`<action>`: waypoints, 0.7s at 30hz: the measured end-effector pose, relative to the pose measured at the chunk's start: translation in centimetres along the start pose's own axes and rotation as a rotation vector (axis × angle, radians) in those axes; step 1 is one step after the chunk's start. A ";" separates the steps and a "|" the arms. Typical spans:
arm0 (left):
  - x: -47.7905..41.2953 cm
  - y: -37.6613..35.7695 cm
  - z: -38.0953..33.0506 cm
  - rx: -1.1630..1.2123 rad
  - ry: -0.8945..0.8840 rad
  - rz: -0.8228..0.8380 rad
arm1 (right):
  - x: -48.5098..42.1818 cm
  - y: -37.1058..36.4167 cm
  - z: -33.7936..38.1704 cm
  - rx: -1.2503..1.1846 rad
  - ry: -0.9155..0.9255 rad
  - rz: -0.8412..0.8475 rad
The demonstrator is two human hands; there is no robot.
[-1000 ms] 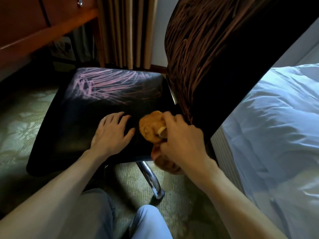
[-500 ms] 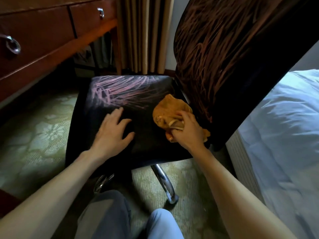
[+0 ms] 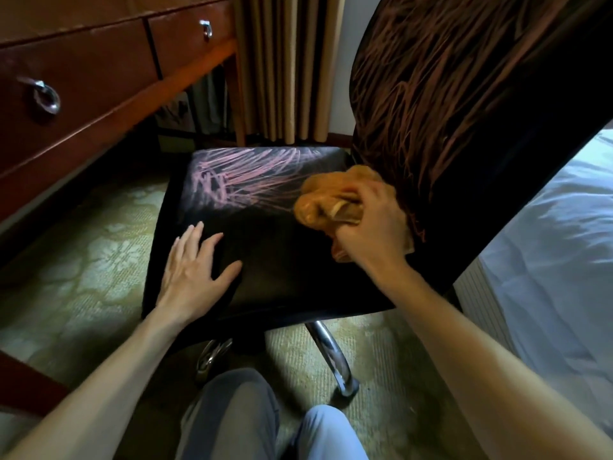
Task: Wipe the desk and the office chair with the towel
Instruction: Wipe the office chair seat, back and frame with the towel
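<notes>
The black office chair (image 3: 282, 260) fills the middle of the view; pink scribbles cover the far half of its seat and reddish scribbles cover its backrest (image 3: 464, 94) on the right. My right hand (image 3: 371, 224) grips a bunched orange towel (image 3: 326, 197) and presses it on the seat's right side, next to the backrest, at the edge of the pink marks. My left hand (image 3: 195, 263) lies flat, fingers spread, on the seat's near left part. The dark wooden desk (image 3: 99, 78) with drawers stands at the upper left.
A bed with white linen (image 3: 547, 260) lies close on the right. Beige curtains (image 3: 288, 61) hang behind the chair. The chair's chrome leg (image 3: 331, 353) reaches toward my knees (image 3: 275, 423) over a patterned green carpet (image 3: 83, 260).
My right hand has carried the towel from the seat's near edge farther back along the backrest, up to the pink marks. My left hand has stayed flat on the seat. The view has shifted.
</notes>
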State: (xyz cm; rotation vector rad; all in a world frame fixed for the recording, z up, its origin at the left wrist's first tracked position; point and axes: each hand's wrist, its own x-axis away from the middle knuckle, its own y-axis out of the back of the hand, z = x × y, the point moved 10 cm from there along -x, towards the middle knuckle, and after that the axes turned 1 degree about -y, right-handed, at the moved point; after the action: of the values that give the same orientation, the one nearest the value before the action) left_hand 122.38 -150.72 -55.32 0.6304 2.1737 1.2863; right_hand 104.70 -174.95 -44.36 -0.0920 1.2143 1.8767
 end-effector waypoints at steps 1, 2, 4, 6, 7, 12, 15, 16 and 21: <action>0.4 0.0 -0.4 0.000 -0.005 -0.012 | -0.8 -0.8 -1.1 0.113 -0.039 0.081; 0.8 0.0 -1.0 0.005 -0.009 -0.019 | -1.2 -2.0 -2.2 0.221 -0.061 0.190; 1.6 -0.4 -2.2 0.018 -0.009 -0.007 | -1.6 -4.6 -4.3 0.355 -0.037 0.395; 2.4 -1.0 -3.4 0.018 0.006 0.020 | -1.9 -6.5 -5.8 0.326 -0.032 0.516; 2.9 -1.4 -4.1 0.008 0.013 0.035 | -2.1 -6.9 -6.4 0.295 -0.035 0.536; 3.5 -3.3 -7.0 0.066 0.071 0.182 | -3.4 -7.2 -6.2 0.261 -0.035 0.418; 0.6 -0.3 -9.1 0.015 -0.222 0.062 | -4.2 -6.1 -5.4 0.127 -0.040 0.298; 0.0 0.8 -9.9 -0.017 -0.359 0.026 | -4.7 -5.5 -5.0 0.074 -0.031 0.244; -0.7 -1.7 -11.3 -0.027 -0.616 0.128 | -12.4 -6.5 -3.1 0.232 0.087 0.049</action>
State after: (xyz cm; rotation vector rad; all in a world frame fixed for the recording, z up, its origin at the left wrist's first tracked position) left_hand 115.30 -159.17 -52.10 1.0126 1.6269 1.0038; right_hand 115.64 -184.17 -44.57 -0.0173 1.4982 1.7753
